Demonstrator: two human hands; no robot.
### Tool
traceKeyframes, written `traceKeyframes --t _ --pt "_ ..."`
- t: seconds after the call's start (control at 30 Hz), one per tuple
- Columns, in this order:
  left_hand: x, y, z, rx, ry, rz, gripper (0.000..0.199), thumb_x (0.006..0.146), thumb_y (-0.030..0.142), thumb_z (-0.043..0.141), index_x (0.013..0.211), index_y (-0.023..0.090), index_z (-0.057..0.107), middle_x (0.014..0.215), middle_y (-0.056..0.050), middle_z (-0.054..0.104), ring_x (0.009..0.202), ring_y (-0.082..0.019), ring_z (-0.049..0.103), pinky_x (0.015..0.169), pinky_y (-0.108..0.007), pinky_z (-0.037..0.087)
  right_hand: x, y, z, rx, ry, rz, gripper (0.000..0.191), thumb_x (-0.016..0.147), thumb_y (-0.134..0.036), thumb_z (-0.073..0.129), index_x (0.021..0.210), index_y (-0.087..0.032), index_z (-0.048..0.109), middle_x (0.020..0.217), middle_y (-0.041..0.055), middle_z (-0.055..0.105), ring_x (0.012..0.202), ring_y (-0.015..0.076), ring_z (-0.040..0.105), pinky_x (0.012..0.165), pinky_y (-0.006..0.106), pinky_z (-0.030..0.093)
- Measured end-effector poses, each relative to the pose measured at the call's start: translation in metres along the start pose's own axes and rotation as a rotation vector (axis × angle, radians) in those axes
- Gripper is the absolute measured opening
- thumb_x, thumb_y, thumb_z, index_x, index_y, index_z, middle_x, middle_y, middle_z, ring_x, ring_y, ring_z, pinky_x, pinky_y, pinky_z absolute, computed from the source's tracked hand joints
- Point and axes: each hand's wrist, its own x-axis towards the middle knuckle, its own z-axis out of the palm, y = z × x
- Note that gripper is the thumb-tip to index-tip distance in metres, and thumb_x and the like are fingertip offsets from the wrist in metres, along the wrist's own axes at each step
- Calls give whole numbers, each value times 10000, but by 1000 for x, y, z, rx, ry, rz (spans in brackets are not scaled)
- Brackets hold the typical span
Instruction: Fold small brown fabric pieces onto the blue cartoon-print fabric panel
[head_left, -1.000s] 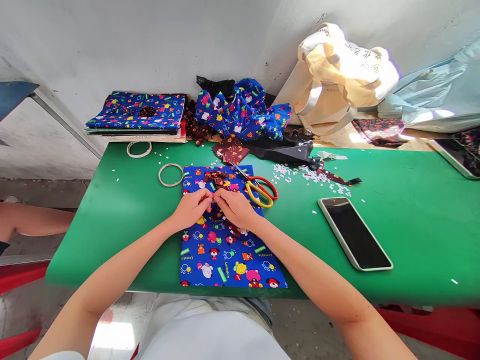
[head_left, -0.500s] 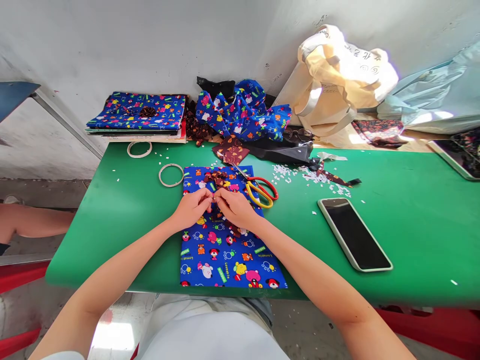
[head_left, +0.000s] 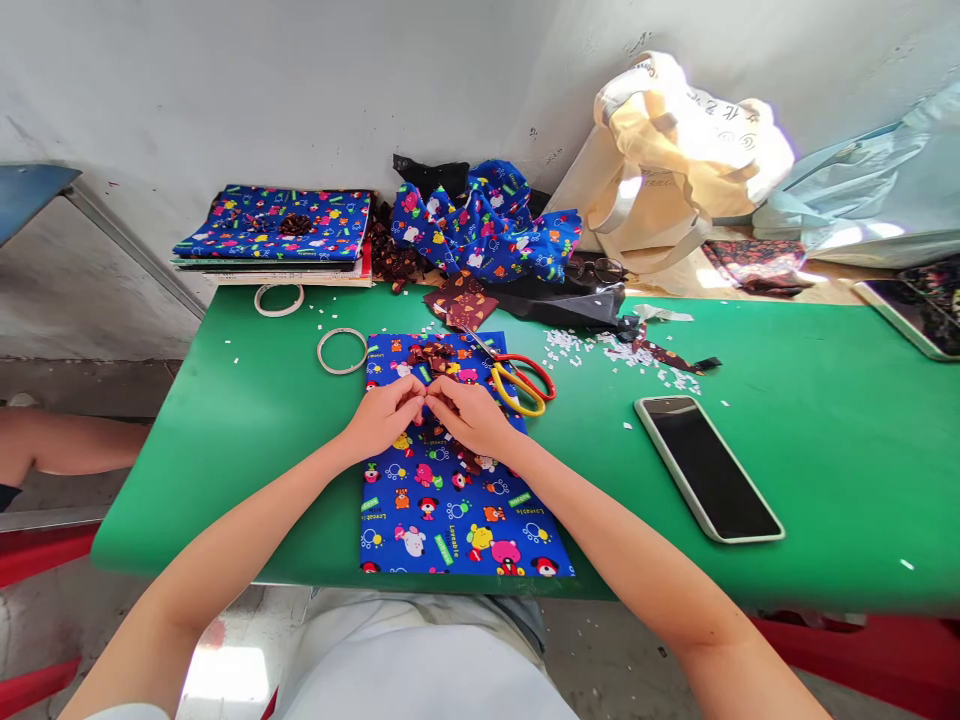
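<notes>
My left hand (head_left: 384, 415) and my right hand (head_left: 472, 415) meet over a blue cartoon-print fabric piece (head_left: 427, 525) lying flat on the table. Thumbs and fingers of both are pinched closed, fingertips touching. They are on a gathered strip of brown patterned fabric (head_left: 439, 357), which shows beyond the fingers and again below my right hand; the part between the fingertips is mostly hidden. Just right of my right hand lie scissors (head_left: 525, 385) with red and yellow handles, their blades resting over the blue fabric's upper edge.
Tape rolls (head_left: 342, 351) lie left of the fabric, near a stack of books (head_left: 277, 270) topped with blue fabric. Crumpled blue fabric (head_left: 487, 235), black scraps, white paper bits (head_left: 570, 345) and a tote bag (head_left: 637, 180) are behind. A phone (head_left: 709, 470) lies right on the green table (head_left: 840, 450).
Almost nothing differs. My fingertips have drawn very slightly closer together over the brown fabric; everything else stays in place.
</notes>
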Motion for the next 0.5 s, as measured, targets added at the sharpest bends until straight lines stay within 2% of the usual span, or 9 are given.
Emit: traceKeyframes --t 0.3,0.5 --pt "-2 3 -1 -59 -10 -10 128 864 244 397 820 180 498 651 41 583 535 -81 447 555 -201 345 1 1 -1 118 -18 -31 128 855 -253 495 744 -194 475 546 -51 494 464 77 399 510 207 311" --pt "-1 2 0 -44 13 -9 191 865 344 442 822 174 516 646 33 567 560 -91 467 560 -206 354 -1 3 1 79 -2 -54 83 832 -207 485 753 -197 463 553 -51 497 464 76 402 506 203 313"
